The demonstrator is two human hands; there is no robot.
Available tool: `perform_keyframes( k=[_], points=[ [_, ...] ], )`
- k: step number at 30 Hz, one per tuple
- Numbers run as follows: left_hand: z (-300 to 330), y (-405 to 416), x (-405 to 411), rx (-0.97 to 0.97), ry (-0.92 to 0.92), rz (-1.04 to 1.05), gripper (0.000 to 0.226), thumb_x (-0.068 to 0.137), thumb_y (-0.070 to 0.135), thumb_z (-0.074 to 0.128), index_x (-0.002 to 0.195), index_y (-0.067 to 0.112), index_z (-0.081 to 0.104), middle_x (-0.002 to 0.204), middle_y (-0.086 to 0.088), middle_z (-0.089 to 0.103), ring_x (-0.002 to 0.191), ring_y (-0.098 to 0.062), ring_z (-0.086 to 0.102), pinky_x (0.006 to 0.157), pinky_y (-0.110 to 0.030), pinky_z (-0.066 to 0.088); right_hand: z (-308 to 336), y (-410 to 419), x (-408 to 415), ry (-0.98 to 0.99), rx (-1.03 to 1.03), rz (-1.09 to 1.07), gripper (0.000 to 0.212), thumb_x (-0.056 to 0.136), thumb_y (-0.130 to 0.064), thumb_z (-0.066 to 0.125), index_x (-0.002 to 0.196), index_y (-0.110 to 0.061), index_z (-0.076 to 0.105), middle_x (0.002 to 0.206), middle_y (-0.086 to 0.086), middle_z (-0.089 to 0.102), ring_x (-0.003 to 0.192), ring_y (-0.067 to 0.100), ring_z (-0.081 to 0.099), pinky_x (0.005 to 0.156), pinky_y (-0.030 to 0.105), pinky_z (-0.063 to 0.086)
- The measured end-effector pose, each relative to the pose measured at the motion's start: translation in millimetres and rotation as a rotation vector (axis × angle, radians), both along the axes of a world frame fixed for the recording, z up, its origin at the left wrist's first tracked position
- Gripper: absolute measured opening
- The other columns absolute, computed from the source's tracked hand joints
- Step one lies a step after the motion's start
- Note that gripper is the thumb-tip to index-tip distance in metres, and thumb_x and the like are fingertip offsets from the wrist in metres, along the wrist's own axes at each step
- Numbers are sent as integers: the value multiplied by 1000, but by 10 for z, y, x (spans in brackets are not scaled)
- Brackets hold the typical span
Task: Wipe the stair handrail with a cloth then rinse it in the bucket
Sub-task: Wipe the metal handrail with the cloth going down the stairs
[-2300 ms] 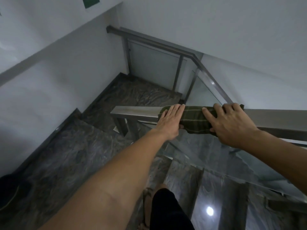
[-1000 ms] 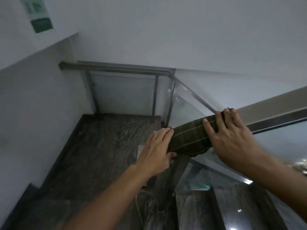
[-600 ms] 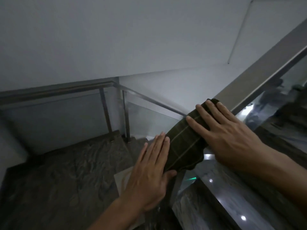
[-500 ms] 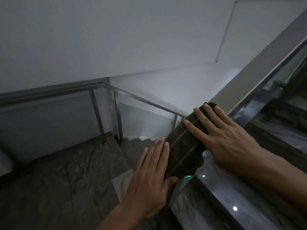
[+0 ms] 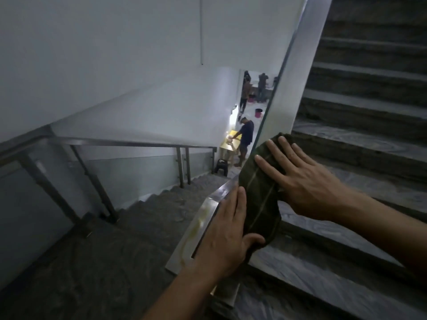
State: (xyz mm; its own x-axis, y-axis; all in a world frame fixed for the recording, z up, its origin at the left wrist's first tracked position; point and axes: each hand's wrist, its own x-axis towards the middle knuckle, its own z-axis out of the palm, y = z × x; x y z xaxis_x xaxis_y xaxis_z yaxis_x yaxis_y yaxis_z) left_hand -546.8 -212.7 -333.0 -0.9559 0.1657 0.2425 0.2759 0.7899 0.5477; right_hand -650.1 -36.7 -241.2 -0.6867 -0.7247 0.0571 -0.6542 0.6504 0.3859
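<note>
A dark green checked cloth [image 5: 261, 197] is wrapped over the flat steel handrail [image 5: 302, 45], which climbs from its lower end up to the upper right. My right hand [image 5: 300, 179] lies flat on the cloth's upper part, fingers spread. At the cloth's lower left edge my left hand [image 5: 227, 236] presses, its thumb hooked under the cloth's bottom end. The bare rail end [image 5: 194, 234] below shows a yellowish stain. No bucket for rinsing shows nearby.
Dark stone steps [image 5: 360, 125] rise on the right. A landing [image 5: 80, 262] lies lower left, with a second steel-and-glass railing [image 5: 129, 144] behind it. Far below, a person [image 5: 246, 139] stands at a yellow table [image 5: 227, 144]; a small pink bucket [image 5: 258, 112] sits on the distant floor.
My view swung right and upward along the rail, revealing the rising steps and the floor below. Both hands and the cloth shifted slightly up from the rail's lower end, exposing its stained end.
</note>
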Motion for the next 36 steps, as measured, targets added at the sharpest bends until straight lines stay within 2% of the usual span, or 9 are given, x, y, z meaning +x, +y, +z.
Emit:
perform_keyframes(
  k=[3,6,12,17,20,25,29,32,36],
  points=[
    [-13,-137,-21,71,34,-100,94,91,40,55,142,21,-22,159,0,-11,147,-14,2,120,-30,9,-66,-66,212,-26,-39,-76,91,87,-41,54,146,-29,-15,154,17,-18,139,38,-21,111,47,-8],
    [-120,-245,-69,154,33,-163,95,88,26,62,145,17,-14,159,-14,16,141,-29,31,114,-42,33,-138,-153,405,-96,-85,-150,91,89,-40,51,144,-31,-21,152,14,-28,137,34,-29,109,45,-10],
    [-346,-424,-191,242,38,-302,91,88,16,62,151,14,-4,150,-19,35,132,-29,45,106,-46,42,-310,-268,682,-215,-173,-248,91,82,-50,40,143,-30,-23,150,14,-35,137,32,-33,112,42,-9],
    [-524,-535,-277,282,20,-435,80,89,6,57,151,6,6,153,-9,31,135,4,30,110,-24,37,-472,-340,885,-240,-277,-266,99,79,-59,44,144,-24,-22,150,15,-36,137,28,-34,115,37,-11],
    [-676,-572,-308,270,26,-489,80,88,0,56,150,1,6,150,-8,30,130,6,31,104,-5,33,-695,-395,953,-138,-324,-318,98,83,-56,49,146,-21,-17,152,19,-30,140,32,-27,118,44,-5],
    [-932,-642,-342,213,-22,-597,82,94,12,52,151,11,-8,157,-11,23,139,-8,32,110,-29,39,-1217,-559,1082,52,-506,-387,81,89,-38,49,149,-14,0,155,23,-14,144,37,-10,116,56,16],
    [-1078,-674,-420,211,-76,-718,91,96,14,47,143,38,-27,161,1,-10,146,-20,23,113,-43,35,-1577,-753,1167,208,-676,-430,60,99,-31,29,147,-11,-2,152,28,-13,143,43,6,108,55,34],
    [-1287,-821,-501,99,84,-865,105,89,5,55,142,24,-33,157,-1,-28,149,-22,6,112,-29,34,-1857,-1005,1221,300,-807,-495,59,99,-25,25,147,-14,-9,151,32,-15,131,42,32,88,32,52],
    [-1420,-1124,-439,-166,107,-1005,107,79,-15,51,139,15,-33,144,6,-46,142,-14,-23,112,-28,34,-2321,-1333,1336,292,-917,-668,56,99,-28,23,146,-1,5,151,35,-11,132,42,34,94,26,42]
  ],
)
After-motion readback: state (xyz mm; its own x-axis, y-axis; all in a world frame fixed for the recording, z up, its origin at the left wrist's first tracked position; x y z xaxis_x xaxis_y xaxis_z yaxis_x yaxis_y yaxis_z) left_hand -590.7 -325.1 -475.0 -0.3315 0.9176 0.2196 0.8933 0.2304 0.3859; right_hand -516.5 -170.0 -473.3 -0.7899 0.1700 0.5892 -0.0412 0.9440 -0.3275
